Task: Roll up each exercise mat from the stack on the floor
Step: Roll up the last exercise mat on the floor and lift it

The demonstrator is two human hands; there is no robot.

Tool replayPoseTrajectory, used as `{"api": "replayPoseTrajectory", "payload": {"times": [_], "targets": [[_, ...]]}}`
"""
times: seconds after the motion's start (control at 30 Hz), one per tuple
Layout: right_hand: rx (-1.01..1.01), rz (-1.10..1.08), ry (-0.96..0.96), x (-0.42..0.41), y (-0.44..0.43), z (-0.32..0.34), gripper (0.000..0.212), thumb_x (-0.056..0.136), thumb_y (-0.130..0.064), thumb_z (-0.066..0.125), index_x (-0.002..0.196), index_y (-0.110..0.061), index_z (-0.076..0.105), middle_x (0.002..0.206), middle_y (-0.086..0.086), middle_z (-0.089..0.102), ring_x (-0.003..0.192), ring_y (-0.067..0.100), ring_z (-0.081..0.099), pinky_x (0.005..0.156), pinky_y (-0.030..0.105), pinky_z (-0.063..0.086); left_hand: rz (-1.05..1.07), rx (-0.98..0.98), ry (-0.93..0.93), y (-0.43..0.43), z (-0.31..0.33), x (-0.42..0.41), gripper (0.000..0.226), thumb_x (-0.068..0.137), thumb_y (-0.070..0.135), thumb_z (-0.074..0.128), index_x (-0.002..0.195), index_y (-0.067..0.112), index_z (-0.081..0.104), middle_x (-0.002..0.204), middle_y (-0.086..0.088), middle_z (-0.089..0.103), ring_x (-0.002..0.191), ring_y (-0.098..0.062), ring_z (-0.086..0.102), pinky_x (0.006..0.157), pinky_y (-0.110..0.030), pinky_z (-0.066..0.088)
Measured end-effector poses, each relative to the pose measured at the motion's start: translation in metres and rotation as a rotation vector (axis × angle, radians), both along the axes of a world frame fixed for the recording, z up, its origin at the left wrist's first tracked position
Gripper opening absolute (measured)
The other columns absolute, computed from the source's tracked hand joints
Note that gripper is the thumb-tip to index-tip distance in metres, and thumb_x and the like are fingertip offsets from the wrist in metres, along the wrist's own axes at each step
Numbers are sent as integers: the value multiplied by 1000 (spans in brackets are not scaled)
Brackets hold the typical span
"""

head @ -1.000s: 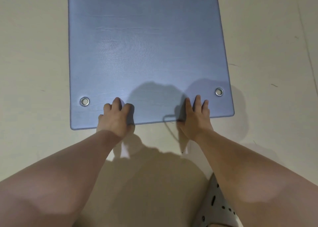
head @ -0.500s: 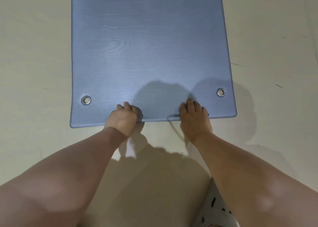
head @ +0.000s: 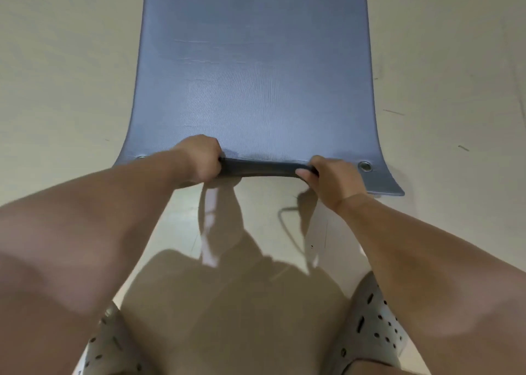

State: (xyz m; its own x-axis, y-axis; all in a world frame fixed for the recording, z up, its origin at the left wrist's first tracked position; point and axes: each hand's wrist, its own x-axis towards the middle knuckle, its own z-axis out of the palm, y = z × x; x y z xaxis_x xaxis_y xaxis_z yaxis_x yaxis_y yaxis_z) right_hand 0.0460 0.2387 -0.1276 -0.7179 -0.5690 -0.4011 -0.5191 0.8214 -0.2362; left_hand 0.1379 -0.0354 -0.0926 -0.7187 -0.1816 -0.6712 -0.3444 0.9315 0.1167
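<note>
One blue mat point(head: 256, 75), near edge lifted, left hand point(head: 199, 158) and right hand point(head: 327, 175) both gripping it, two metal eyelets point(head: 365, 166)

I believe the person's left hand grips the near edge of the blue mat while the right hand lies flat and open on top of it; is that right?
Not quite: the right hand is not flat and open; its fingers curl round the near edge too, as the head view shows. The left hand does grip the near edge of the blue mat.
</note>
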Motion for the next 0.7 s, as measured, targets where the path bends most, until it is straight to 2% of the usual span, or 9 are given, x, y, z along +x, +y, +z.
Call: {"api": "replayPoseTrajectory", "payload": {"times": [0.1, 0.23, 0.3, 0.37, 0.4, 0.47, 0.53, 0.6, 0.7], "targets": [[77, -10, -65, -9, -15, 6, 46, 107, -58, 39, 84, -20, 53, 71, -2, 51, 73, 25, 53, 66, 38, 38, 45, 65, -34, -16, 6, -7, 29, 93, 14, 51, 64, 14, 54, 74, -8, 57, 79, -32, 56, 61, -33, 40], [158, 29, -204, -34, -34, 13, 44, 107, -54, 41, 79, -21, 53, 81, -3, 52, 86, 24, 54, 73, 36, 37, 67, 73, -68, -21, -3, -10, 23, 96, 18, 47, 79, 10, 60, 93, -13, 64, 87, -31, 58, 67, -34, 42], [201, 45, -203, -40, -46, 14, 40, 106, -54, 43, 89, -21, 58, 91, -2, 55, 92, 25, 55, 75, 37, 39, 94, -3, -10, -19, -8, 0, 15, 95, 21, 48, 91, 14, 61, 99, -9, 64, 89, -29, 57, 71, -33, 42], [234, 31, -150, -41, -56, 10, 37, 106, -54, 43, 99, -22, 60, 97, 0, 59, 94, 25, 57, 76, 37, 43, 139, -121, 122, -12, -15, 17, 15, 89, 23, 54, 102, 18, 59, 104, -7, 62, 94, -30, 55, 77, -37, 39], [251, 18, -119, -40, -60, 7, 37, 106, -54, 44, 100, -22, 60, 96, 0, 60, 93, 25, 58, 76, 37, 43, 116, -198, 232, -8, -20, 27, 26, 85, 21, 58, 111, 17, 58, 112, -9, 61, 100, -33, 54, 82, -40, 38], [285, -20, -82, -38, -64, 0, 35, 107, -52, 44, 98, -21, 59, 90, 0, 57, 90, 25, 58, 74, 37, 43, -37, -284, 501, 5, -27, 43, 53, 79, 15, 58, 131, 16, 54, 134, -16, 55, 113, -38, 50, 92, -50, 36], [332, -25, -52, -37, -68, -6, 36, 108, -51, 44, 98, -20, 59, 89, 0, 57, 88, 25, 57, 73, 36, 42, -247, -214, 712, 25, -33, 55, 64, 82, 17, 47, 145, 14, 48, 148, -19, 49, 127, -40, 45, 102, -58, 30], [374, -6, -30, -37, -71, -9, 38, 108, -51, 43, 99, -18, 60, 86, 1, 56, 85, 24, 57, 71, 35, 41, -379, -179, 680, 45, -40, 64, 70, 85, 26, 37, 152, 8, 43, 156, -17, 42, 142, -39, 35, 113, -62, 20], [365, -1, -35, -39, -73, -9, 38, 109, -50, 42, 98, -19, 61, 85, 0, 55, 85, 24, 57, 70, 35, 40, -277, -234, 402, 53, -47, 69, 85, 87, 38, 41, 160, 2, 17, 168, -17, 9, 155, -38, 4, 120, -58, -5]]}}
